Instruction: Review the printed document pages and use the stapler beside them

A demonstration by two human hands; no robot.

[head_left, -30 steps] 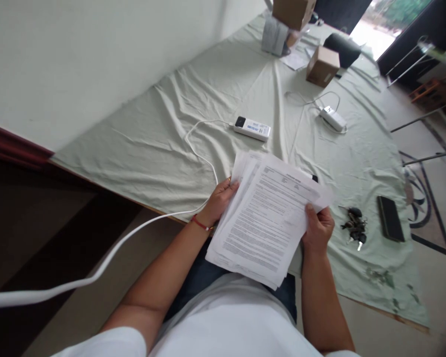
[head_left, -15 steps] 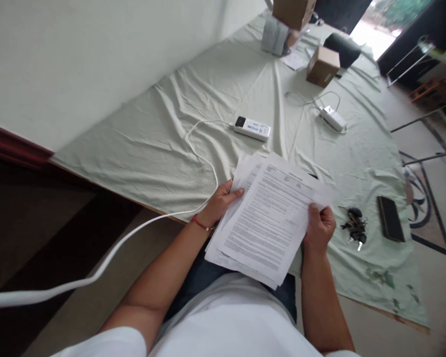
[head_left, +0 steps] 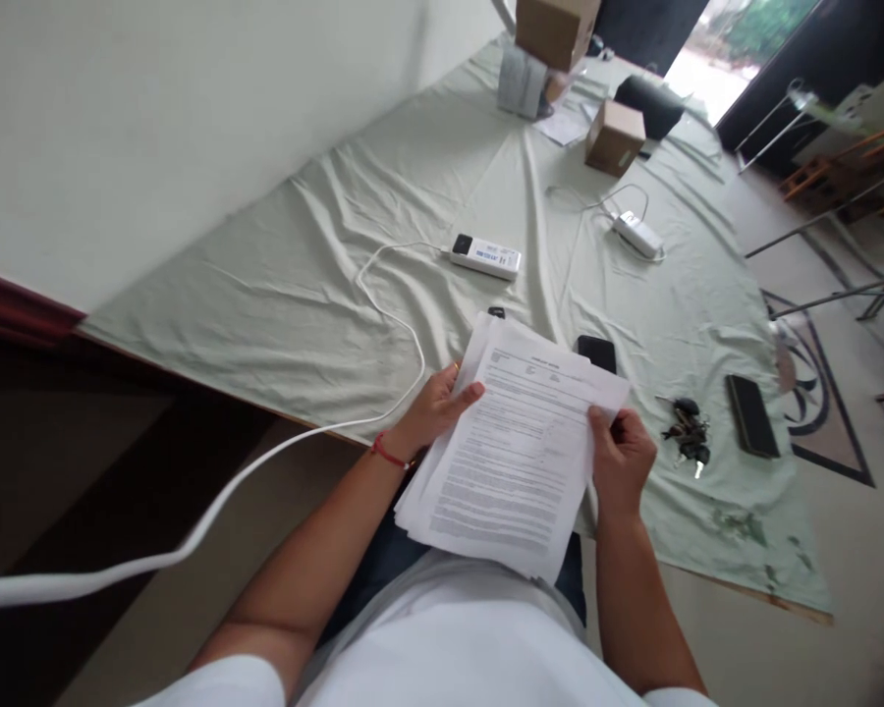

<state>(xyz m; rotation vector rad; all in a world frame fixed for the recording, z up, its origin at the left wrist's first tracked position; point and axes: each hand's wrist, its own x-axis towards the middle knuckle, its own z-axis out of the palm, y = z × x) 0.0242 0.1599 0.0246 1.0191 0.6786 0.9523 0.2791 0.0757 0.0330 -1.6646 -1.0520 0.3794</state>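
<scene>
A stack of printed paper sheets [head_left: 508, 462] is held between my two hands over my lap, at the table's near edge. My left hand [head_left: 442, 403] is closed on the stack's left side, thumb lying on top. On the right, my right hand [head_left: 620, 452] pinches the upper right edge between thumb and fingers. Small print covers the top sheet; the sheets below show only as edges at the left and bottom. Just past the papers lie a black flat object [head_left: 596, 353], partly covered, and a small dark item [head_left: 496, 312].
A pale green cloth [head_left: 302, 285] covers the table. On it are a white power bank [head_left: 484, 256] with a white cable [head_left: 265, 471], another white device [head_left: 638, 236], keys [head_left: 687, 432], a phone [head_left: 752, 416] and cardboard boxes [head_left: 615, 137]. A wall [head_left: 192, 98] borders the left.
The sheets have been drawn closer together, and the top one now lies more squarely over the stack. The black flat object shows more. The view has shifted slightly.
</scene>
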